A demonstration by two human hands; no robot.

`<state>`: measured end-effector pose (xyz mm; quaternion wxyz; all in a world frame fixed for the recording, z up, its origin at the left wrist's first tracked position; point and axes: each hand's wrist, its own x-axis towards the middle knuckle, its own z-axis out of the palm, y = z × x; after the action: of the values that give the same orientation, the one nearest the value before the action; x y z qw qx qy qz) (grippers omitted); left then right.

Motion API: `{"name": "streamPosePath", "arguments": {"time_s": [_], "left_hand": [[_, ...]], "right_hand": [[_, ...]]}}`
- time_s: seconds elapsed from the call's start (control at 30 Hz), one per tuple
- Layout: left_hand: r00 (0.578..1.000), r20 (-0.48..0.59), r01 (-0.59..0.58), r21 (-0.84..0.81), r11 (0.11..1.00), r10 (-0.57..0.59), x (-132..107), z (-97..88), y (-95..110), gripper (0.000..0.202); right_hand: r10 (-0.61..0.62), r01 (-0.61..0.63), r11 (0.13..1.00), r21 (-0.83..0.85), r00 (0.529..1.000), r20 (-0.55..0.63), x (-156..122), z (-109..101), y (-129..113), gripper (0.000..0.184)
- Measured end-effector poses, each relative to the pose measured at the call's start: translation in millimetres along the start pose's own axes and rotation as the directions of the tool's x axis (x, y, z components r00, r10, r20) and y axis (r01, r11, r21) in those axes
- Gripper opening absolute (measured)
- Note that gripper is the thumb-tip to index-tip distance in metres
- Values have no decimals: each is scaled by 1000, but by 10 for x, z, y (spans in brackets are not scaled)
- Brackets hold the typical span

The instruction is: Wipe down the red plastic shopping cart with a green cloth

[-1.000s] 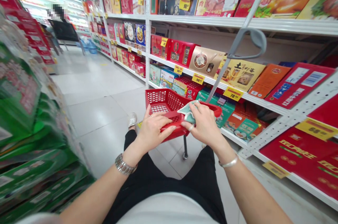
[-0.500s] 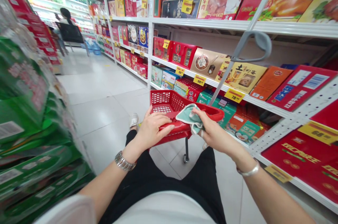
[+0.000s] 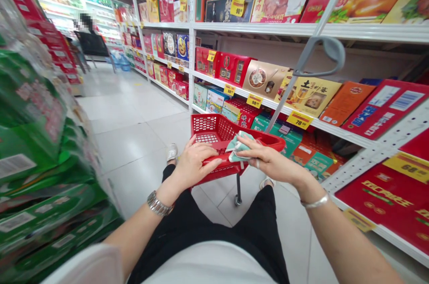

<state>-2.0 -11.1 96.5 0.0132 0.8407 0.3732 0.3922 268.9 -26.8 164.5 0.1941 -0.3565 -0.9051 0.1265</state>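
A red plastic shopping basket [image 3: 231, 123] with perforated walls stands in front of me, tilted toward my knees. My left hand [image 3: 196, 161] lies over its near rim, fingers on top and thumb along the edge, steadying it. Bunched on the same rim, a pale green cloth with white edging [image 3: 236, 146] is pressed under the fingers of my right hand [image 3: 264, 156]. From the basket's right side a grey pole [image 3: 284, 96] slants upward, with a grey loop handle [image 3: 326, 56] on it. A caster wheel [image 3: 237, 199] hangs below the basket.
White shelves [image 3: 234, 28] of boxed goods with yellow price tags run along the right. Stacked green packages [image 3: 30, 141] crowd the left side. A tiled aisle [image 3: 134, 96] leads away to a person seated on a black chair [image 3: 90, 43].
My right hand has slid slightly left and flattened over the cloth, which is more bunched now. My left hand stays on the rim.
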Motion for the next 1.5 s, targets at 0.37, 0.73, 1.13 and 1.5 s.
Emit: {"name": "streamPosePath", "arguments": {"time_s": [0.37,0.73,1.13,1.5], "left_hand": [[999,-8,-34,-3,999,34,-4,20,-24,28],[996,-18,-89,-4,996,89,14,7,-13,28],[997,-29,-71,-7,997,70,-27,3,-18,29],[992,-82,-101,-11,995,99,-39,-14,-44,25]], "right_hand": [[124,-175,969,-173,955,-271,81,138,-96,19],[48,-123,909,-399,980,-193,-11,462,-329,61],[128,-140,986,-93,983,-129,171,-59,100,41],[40,-151,918,-366,955,-293,103,532,-12,51]]}}
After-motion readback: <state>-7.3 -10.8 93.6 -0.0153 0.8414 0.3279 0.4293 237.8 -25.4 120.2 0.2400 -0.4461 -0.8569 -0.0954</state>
